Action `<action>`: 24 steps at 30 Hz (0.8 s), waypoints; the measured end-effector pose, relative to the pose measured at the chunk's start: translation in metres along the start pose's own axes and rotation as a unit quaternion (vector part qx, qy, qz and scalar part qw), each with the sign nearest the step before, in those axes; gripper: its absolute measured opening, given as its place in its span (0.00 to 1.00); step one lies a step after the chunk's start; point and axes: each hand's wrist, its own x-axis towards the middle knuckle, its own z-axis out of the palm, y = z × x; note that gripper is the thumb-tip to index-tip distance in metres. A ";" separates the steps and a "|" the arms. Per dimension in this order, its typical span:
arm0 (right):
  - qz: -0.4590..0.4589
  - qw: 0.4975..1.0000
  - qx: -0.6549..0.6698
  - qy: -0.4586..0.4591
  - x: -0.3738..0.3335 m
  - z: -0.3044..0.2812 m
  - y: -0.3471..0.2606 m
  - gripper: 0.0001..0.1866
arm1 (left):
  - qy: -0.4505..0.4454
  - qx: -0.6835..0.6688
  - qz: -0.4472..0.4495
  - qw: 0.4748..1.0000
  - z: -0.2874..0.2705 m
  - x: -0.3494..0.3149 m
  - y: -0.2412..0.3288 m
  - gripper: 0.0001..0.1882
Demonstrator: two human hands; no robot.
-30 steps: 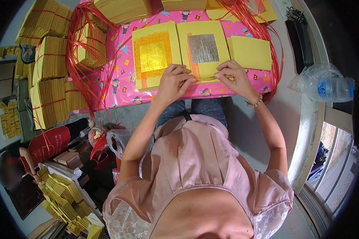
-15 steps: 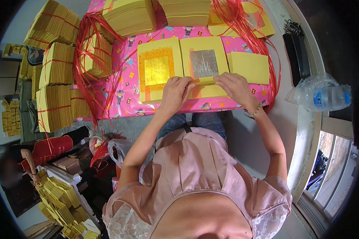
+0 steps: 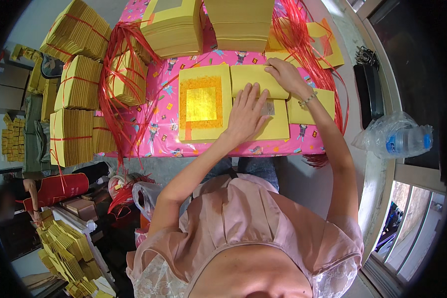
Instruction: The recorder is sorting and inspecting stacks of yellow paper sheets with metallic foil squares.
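Note:
A yellow paper sheet (image 3: 251, 77) lies folded over on a pile in the middle of the table, its plain side up. Below its folded edge, part of a silver patch (image 3: 268, 108) shows on the paper beneath. My left hand (image 3: 248, 109) rests flat across the fold with its fingers spread. At the far edge of the folded sheet, my right hand (image 3: 285, 77) is closed, thumb and fingertips on the paper. Left of this pile is another yellow sheet with a gold square (image 3: 201, 105) on an orange patch. Folded yellow paper (image 3: 313, 109) sits to the right, partly under my right forearm.
Tall yellow paper stacks (image 3: 174, 37) stand at the back of the pink patterned tablecloth (image 3: 159, 141). Tied bundles (image 3: 72, 136) and red strings (image 3: 116, 74) are on the left. A bagged plastic bottle (image 3: 405, 141) is at right. Another person in a red apron (image 3: 64, 188) handles yellow bundles.
The near part of the sheet has been folded away from me over its far part. My left hand has flattened onto the fold; my right hand has moved to the far edge.

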 end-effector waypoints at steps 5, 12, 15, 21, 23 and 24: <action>-0.026 0.996 -0.086 -0.008 0.018 0.015 0.018 0.13 | -0.020 0.043 -0.019 0.999 0.012 0.008 -0.006 0.39; -0.007 0.990 -0.141 -0.022 0.025 0.020 0.012 0.15 | -0.024 0.039 -0.049 0.998 0.019 0.009 -0.010 0.40; -0.009 0.986 -0.162 -0.037 0.029 0.022 0.012 0.15 | -0.032 0.037 -0.055 0.997 0.021 0.010 -0.011 0.41; -0.041 0.995 -0.075 -0.050 0.035 0.034 0.013 0.15 | -0.020 0.041 -0.057 0.997 0.024 0.009 -0.012 0.40; -0.032 0.996 -0.069 -0.038 0.033 0.036 0.011 0.15 | -0.021 0.040 -0.059 0.997 0.024 0.009 -0.012 0.40; -0.032 0.996 -0.069 -0.039 0.032 0.036 0.011 0.15 | -0.027 0.041 -0.055 0.997 0.024 0.009 -0.011 0.40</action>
